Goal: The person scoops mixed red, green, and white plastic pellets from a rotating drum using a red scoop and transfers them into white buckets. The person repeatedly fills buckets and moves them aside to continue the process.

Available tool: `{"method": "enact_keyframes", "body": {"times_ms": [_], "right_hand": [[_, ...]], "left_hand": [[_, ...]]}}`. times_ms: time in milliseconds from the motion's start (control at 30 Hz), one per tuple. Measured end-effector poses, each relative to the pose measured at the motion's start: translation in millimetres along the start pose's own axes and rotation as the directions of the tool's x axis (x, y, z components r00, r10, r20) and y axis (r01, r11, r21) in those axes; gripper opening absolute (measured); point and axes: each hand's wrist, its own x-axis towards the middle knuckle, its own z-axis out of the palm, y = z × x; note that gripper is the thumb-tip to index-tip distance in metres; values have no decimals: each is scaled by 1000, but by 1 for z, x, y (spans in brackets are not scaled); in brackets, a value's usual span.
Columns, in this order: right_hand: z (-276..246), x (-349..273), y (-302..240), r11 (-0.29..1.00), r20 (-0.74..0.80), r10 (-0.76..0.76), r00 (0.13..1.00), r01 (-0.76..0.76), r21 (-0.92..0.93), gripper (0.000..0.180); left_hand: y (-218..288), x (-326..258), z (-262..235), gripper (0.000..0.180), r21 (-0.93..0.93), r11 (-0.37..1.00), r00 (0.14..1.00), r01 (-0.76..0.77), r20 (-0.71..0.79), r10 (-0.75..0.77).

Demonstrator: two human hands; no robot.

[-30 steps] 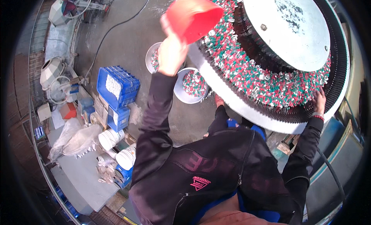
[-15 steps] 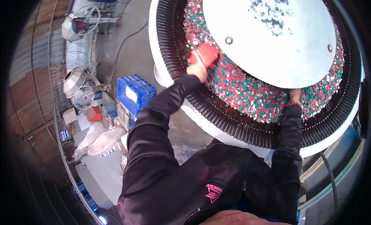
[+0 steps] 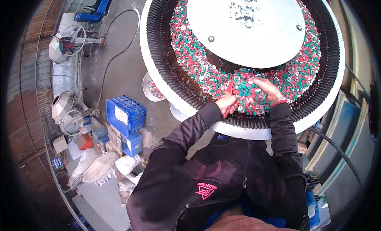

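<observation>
In front of me is a large round vibratory bowl (image 3: 158, 74) with a ribbed black lining and a white rim. Red, green and whitish pellets (image 3: 190, 60), mixed with small clear or metallic pieces, fill its ring-shaped channel. My left hand (image 3: 227, 104) is closed around a red scoop-like container (image 3: 230, 87) at the near side; pellets hide most of it. Across from it, my right hand (image 3: 268, 88) lies on heaped pellets, fingers stretched toward the left hand. A red band circles its wrist.
A white domed cover (image 3: 246, 44) with bolts rises over the bowl's middle. On the floor at left stand a white basin (image 3: 147, 90) holding pellets and stacked blue crates (image 3: 135, 112). A black hose (image 3: 107, 68) crosses the floor. Grey panels (image 3: 329, 135) stand at right.
My left hand has brought the red container right and nearer to me. My right hand has come out from beside the cover toward it. The view has shifted, bringing the basin into sight.
</observation>
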Motion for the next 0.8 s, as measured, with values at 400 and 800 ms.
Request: {"method": "enact_keyframes", "body": {"times_ms": [400,800], "right_hand": [[-90,-95,-4,898,-646,-153,748,-168,-407,78],[-53,-91,16,982,-651,-154,744,44,-181,79]], "left_hand": [[-16,-114,-3,11,-189,974,968,-126,190,162],[-74,-284,-105,8,-333,827,881,-454,-32,471]]}}
